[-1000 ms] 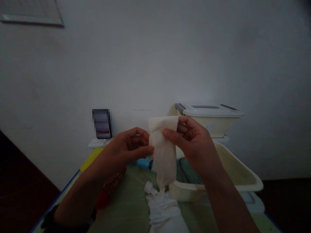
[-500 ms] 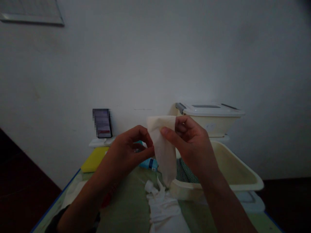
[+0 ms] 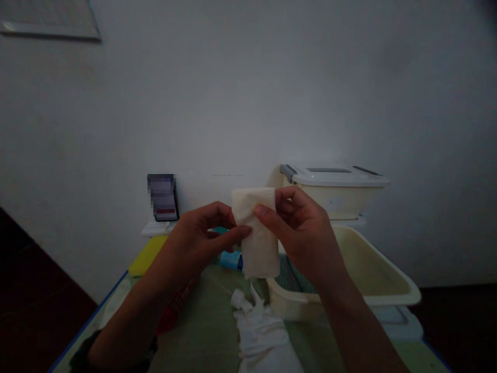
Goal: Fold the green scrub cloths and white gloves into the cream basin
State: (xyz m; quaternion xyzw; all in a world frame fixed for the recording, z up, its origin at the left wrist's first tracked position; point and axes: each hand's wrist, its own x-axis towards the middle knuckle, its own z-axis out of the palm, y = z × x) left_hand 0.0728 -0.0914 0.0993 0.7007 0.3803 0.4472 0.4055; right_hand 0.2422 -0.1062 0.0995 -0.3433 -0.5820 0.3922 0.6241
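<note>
Both hands hold up a small folded white cloth (image 3: 261,254), soft and roughly rectangular, above the table. It could also be tissue; I cannot tell. My right hand (image 3: 310,228) pinches its upper right part, thumb on the near face and fingers behind. My left hand (image 3: 204,233) grips the left edge, with the thumb tip lying on the front. Below hangs nothing else; a crumpled white cloth-like thing (image 3: 264,336) lies on the table under the hands. A blue packet or tube (image 3: 231,260) is partly hidden behind them.
To the right stands a cream plastic basin (image 3: 380,274) with dark green patterned fabric (image 3: 289,274) in it. Behind it is a lidded box (image 3: 337,194). A phone (image 3: 165,199) leans near the wall. A yellow item (image 3: 145,256) and something red (image 3: 171,316) lie at left.
The white cloth hung longer and tapered before; its lower end is now shorter and straighter. My left thumb has moved onto its front. Both hands shifted slightly left.
</note>
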